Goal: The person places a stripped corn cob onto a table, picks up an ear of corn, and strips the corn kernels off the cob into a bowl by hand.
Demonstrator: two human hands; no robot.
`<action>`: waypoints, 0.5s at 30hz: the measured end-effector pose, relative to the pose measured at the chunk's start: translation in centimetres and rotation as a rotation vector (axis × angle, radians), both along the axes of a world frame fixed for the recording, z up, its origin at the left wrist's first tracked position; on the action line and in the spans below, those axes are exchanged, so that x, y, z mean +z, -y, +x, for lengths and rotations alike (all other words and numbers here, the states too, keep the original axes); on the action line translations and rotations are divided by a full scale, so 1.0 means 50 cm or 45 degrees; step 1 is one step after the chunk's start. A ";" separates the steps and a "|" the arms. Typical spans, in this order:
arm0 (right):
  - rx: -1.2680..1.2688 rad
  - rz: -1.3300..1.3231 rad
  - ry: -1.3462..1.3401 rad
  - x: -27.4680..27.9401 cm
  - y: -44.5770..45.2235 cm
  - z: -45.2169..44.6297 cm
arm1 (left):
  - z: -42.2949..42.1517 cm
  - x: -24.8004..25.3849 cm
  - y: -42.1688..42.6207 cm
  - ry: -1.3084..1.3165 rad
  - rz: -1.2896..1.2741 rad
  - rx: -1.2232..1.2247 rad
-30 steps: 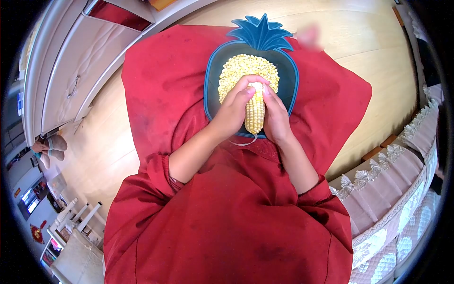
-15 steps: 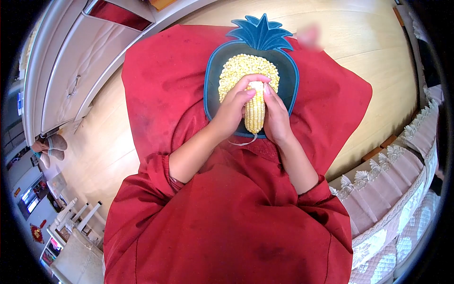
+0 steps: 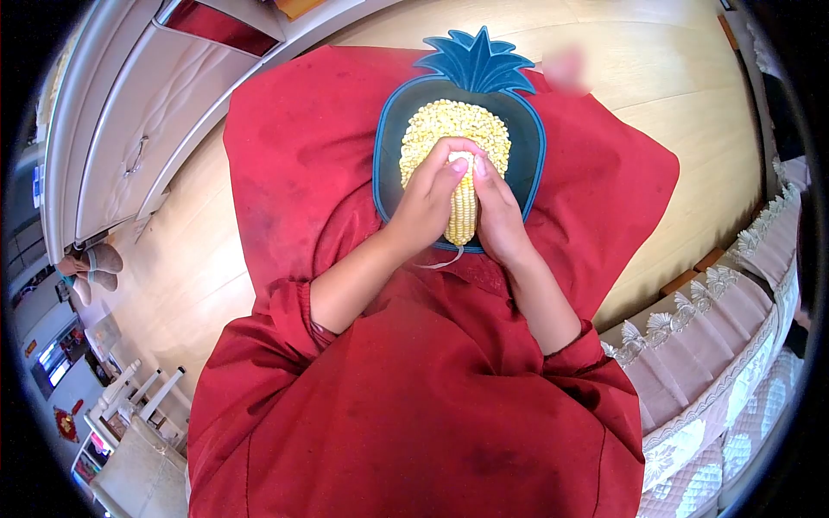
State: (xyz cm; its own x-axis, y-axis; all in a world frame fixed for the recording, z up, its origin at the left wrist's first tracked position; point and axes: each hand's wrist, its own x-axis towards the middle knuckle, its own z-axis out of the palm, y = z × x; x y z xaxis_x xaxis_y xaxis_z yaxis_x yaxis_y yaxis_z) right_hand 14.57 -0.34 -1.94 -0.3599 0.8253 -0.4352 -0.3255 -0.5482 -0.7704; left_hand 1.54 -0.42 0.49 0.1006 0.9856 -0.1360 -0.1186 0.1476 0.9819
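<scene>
Between my hands is an ear of corn (image 3: 463, 213), its lower rows of yellow kernels facing me and a pale strand trailing from its near tip. My left hand (image 3: 429, 194) wraps around its far end, fingers over the top and thumb on the kernels. From the other side my right hand (image 3: 498, 207) grips it, thumb pressed close to the left thumb. Both hands hide the upper part of the ear. Beneath them, a pineapple-shaped dark teal tray (image 3: 390, 129) rests on my lap and holds a heap of loose kernels (image 3: 449, 125).
Red cloth (image 3: 294, 147) covers my lap under the tray. To the left stand a pale cabinet (image 3: 121, 129), slippers (image 3: 99, 268) on the wooden floor (image 3: 194, 285) and a chair (image 3: 142, 466). A sofa with lace-trimmed covers (image 3: 691, 354) is on the right.
My right thumb has shifted inward over the ear, next to the left thumb, covering more kernels. The ear's near tip has moved slightly left. The tray stays in place.
</scene>
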 end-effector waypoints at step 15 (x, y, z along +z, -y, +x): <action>-0.037 -0.083 -0.129 0.012 -0.003 0.002 | 0.007 -0.001 -0.003 0.158 -0.102 0.015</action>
State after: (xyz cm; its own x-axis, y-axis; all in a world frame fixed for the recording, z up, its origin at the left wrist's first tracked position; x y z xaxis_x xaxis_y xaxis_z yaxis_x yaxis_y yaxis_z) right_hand 14.69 -0.19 -1.32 -0.3811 0.8070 -0.4510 -0.4160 -0.5854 -0.6959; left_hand 1.89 -0.26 0.44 0.1096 0.9733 -0.2018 -0.2402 0.2230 0.9448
